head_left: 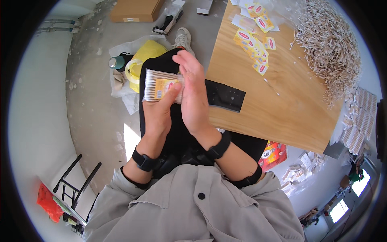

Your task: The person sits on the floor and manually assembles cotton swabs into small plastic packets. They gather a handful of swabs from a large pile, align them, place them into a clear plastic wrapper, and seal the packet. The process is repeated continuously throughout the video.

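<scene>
A small pack of cotton swabs [152,84] in clear wrap, with a yellow-and-white label, is held up over my lap. My left hand [158,115] grips it, thumb across the label. My right hand [194,94] is stretched flat, its palm side against the right end of the pack. White swab tips line the left end. On the wooden table [290,103] to the right lie scattered yellow-and-white label cards [252,46]. A large heap of loose cotton swabs [330,48] covers the table's far right part.
A black flat piece [226,96] lies on the table's near left edge. Packed swab bundles [358,117] sit beyond the right edge. On the floor are a yellow bag [147,52], a green-topped bottle [116,62], a cardboard box [135,10] and a black metal frame [76,183].
</scene>
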{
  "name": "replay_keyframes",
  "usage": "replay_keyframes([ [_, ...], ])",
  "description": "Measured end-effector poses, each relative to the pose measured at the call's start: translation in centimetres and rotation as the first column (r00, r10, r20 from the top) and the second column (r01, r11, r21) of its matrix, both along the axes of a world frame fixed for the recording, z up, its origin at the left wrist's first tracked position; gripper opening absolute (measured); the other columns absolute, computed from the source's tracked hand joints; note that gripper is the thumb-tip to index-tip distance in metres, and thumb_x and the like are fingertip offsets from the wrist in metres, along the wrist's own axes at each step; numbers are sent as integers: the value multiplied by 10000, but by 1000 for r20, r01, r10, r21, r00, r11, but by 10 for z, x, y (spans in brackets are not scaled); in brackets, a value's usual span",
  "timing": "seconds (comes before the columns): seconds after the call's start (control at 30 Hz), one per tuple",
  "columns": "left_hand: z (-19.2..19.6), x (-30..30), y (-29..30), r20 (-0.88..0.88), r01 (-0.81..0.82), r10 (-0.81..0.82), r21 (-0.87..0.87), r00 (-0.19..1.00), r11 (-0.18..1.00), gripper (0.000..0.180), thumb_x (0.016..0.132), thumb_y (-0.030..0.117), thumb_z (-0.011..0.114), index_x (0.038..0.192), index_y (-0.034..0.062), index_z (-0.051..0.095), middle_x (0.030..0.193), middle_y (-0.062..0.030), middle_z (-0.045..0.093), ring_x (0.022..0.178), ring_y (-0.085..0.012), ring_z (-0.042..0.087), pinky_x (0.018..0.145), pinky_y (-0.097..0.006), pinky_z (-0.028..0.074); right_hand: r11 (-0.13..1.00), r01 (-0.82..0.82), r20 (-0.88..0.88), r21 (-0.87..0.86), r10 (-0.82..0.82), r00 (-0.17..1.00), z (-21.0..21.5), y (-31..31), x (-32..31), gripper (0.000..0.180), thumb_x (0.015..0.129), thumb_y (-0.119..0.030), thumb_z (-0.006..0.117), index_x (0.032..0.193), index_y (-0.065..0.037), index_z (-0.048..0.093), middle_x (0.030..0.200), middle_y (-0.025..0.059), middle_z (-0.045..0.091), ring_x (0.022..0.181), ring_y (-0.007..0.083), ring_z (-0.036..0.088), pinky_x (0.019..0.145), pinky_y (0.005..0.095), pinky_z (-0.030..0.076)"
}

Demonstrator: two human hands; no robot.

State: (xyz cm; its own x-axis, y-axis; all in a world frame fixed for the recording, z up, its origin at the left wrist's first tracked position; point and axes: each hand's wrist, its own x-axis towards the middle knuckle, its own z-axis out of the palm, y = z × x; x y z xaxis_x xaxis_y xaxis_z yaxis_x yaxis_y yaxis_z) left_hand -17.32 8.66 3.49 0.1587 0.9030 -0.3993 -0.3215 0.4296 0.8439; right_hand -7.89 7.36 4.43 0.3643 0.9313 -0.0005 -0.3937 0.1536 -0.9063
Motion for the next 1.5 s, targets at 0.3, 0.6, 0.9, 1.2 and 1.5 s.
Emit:
replay_keyframes([
  [0.3, 46, -8, 5, 291, 364, -306, -169, 906, 916, 321, 907, 87, 692, 1206, 33, 589, 1101, -74, 678, 990, -161, 668, 831, -287, 549, 887, -451, 89, -96, 459, 884, 36, -36, 98, 216, 875, -23, 688, 1088, -23, 647, 1086, 41, 605, 1003, 128, 611, 827, 264, 523],
  [0.6, 47, 26, -24, 356, 616, -525, -228, 773, 754, 353, 892, 141, 719, 1210, 59, 590, 1107, -58, 671, 1015, -158, 657, 890, -321, 538, 888, -378, 108, -260, 416, 903, 51, -94, 136, 160, 835, -76, 758, 945, -31, 651, 881, 4, 633, 821, 81, 611, 764, 240, 508],
  [0.9, 49, 71, -34, 368, 529, -433, -221, 823, 819, 384, 914, 157, 697, 1257, 53, 559, 1134, -58, 665, 1006, -163, 671, 868, -304, 555, 955, 279, 302, -103, -237, 923, 47, -124, 118, 179, 797, -66, 780, 922, -35, 656, 901, 10, 576, 803, 87, 571, 706, 241, 488],
  [1.2, 43, 96, -36, 316, 413, -343, -193, 885, 890, 288, 954, 165, 643, 1200, 27, 586, 1068, -97, 684, 959, -197, 677, 831, -345, 556, 925, 322, 578, -201, -153, 801, 48, -125, 97, 169, 738, -69, 800, 843, -76, 668, 824, 9, 504, 686, 114, 477, 597, 254, 409],
  [1.5, 38, 102, -44, 397, 319, -209, -236, 894, 918, 279, 976, 219, 620, 1194, 48, 587, 1104, -72, 681, 988, -174, 667, 857, -345, 552, 940, 237, 35, -247, -235, 971, 36, -125, 101, 132, 802, -70, 768, 889, -58, 668, 926, 6, 586, 768, 61, 540, 578, 228, 385],
])
